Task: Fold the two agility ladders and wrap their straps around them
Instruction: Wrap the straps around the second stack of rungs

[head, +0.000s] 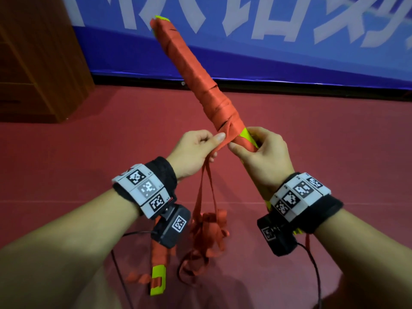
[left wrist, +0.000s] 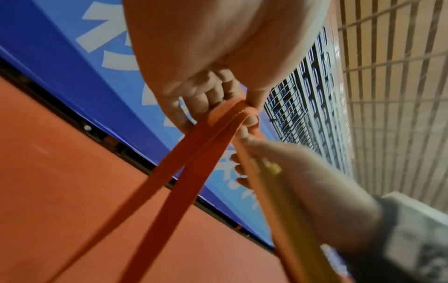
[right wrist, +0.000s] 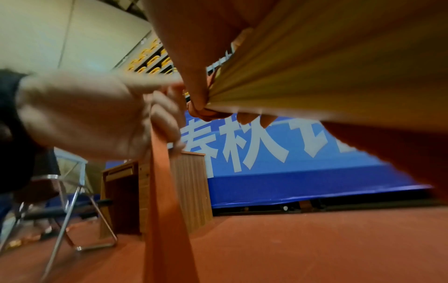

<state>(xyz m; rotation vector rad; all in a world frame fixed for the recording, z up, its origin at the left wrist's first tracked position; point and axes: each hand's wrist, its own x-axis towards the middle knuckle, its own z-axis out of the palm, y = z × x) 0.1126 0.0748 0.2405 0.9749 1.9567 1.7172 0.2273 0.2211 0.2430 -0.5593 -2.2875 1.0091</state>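
While a blue banner (head: 289, 54) spans the red floor (head: 89, 141) behind, a folded agility ladder (head: 196, 74), wrapped in orange strap (head: 219, 142), tilts up-left btwn both hands. R hand (head: 265, 152) clenches its lower end; L hand (head: 196, 150) pinches the strap w/ thumb & fingers. Second ladder (head: 158, 264) lies on the floor below.

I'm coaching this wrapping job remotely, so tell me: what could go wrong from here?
1. The left hand only pinches the strap where it leaves the bundle; if that grip slips, the nearest turns may loosen.
2. Much loose strap hangs in a tangled heap to the floor and could knot or snag while winding.
3. The right hand holds the bundle at one end only, so it may swing.
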